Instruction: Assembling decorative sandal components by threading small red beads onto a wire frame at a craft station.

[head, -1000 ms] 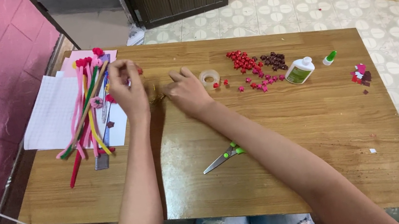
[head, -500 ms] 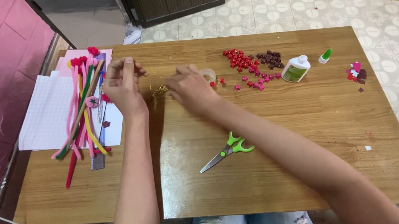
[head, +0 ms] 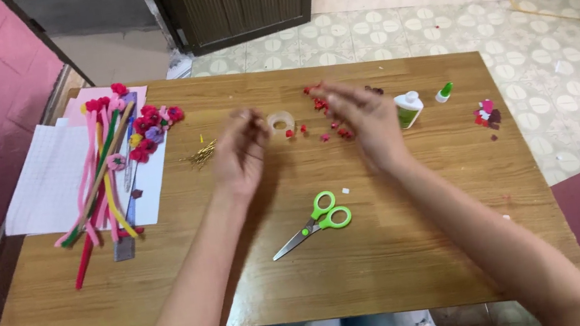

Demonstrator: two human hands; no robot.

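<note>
Hands have lifted off the table: left hand (head: pixel 238 152) and right hand (head: pixel 360 117) now hover loose, grasping nothing, with the tape roll (head: pixel 280 121) between them and red beads (head: pixel 321 115) at twelve o'clock.

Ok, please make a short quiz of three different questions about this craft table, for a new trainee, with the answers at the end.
1. True or false: the scissors with green handles lie nearer to the person than both hands do.
2. Which thing lies between the left hand and the right hand? A) a glue bottle B) a roll of clear tape C) a ruler
3. Fill in: the bundle of pipe cleaners lies partly on sheets of ____ paper.

Key
1. True.
2. B, the roll of clear tape. The glue bottle stands to the right of the right hand.
3. White; the white paper is at the table's left side.
</note>
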